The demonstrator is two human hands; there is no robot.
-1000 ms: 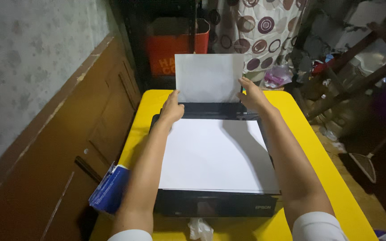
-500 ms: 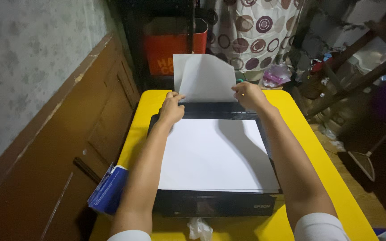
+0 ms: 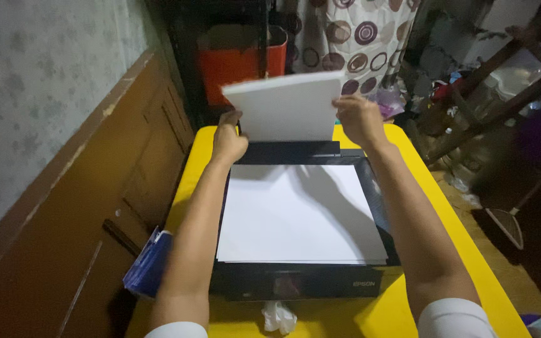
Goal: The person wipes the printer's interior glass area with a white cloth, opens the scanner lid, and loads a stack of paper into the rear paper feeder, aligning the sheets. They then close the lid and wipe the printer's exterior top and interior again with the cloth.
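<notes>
- The paper stack (image 3: 283, 109), upright in the rear tray a second ago, is now lifted above the printer (image 3: 302, 281).
- Left hand (image 3: 228, 138) and right hand (image 3: 359, 119) each pinch a side edge; more sheets (image 3: 298, 213) lie on top.

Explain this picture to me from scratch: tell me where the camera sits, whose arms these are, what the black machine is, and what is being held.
The camera is worn on a person's head and looks down, so both bare arms reaching forward are that person's own. The left hand and right hand each grip a side of a stack of white paper, raised and tilted above the back of a black printer. More white sheets lie flat on the printer's top. The printer stands on a yellow table. A crumpled white tissue lies at the table's near edge. A blue packet is wedged between the table and the brown wooden wall panel. An orange box stands behind the table.
</notes>
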